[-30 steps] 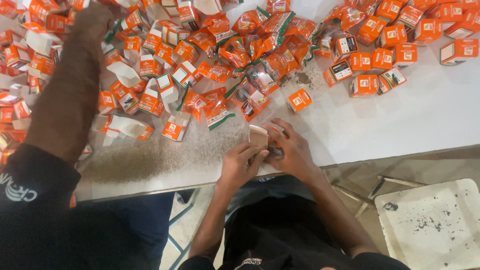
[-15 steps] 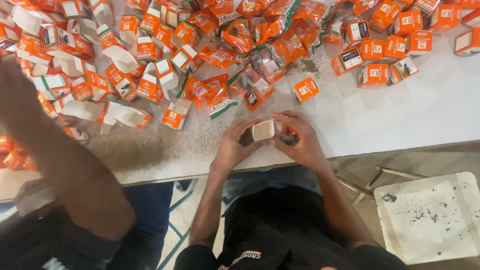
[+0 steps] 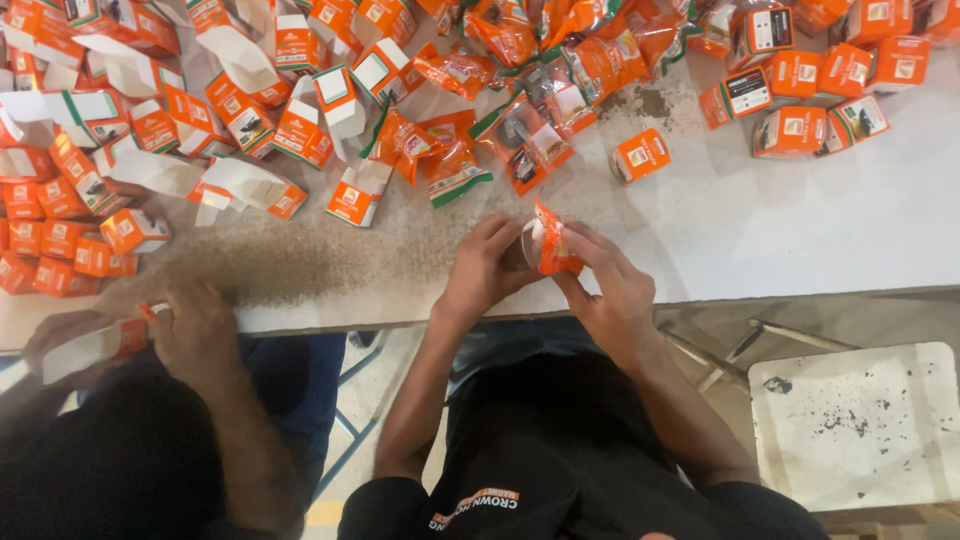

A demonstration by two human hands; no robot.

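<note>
Half a second ago the hands held a pale, squarish piece at the desk edge; now an orange packet (image 3: 553, 240) stands upright between them, and the co-worker's arm that reached across the left side has drawn back to the near edge. That orange packet sits just above the front edge of the white desk (image 3: 800, 230), near its middle. The left hand (image 3: 480, 275) closes its fingers on the packet's left side, where something pale and rounded shows, though it is too hidden to name. The right hand (image 3: 610, 285) pinches the packet's right side, thumb and fingers clamped on it. Just beyond lies a small orange box (image 3: 640, 156) on its own, with dark crumbs scattered near it. Farther back a heap of orange boxes and packets (image 3: 300, 110) spreads over the desk. At the left, a co-worker's hand (image 3: 195, 325) grips an open carton (image 3: 95, 345). At lower right stands a white speckled stool (image 3: 860, 430).
</note>
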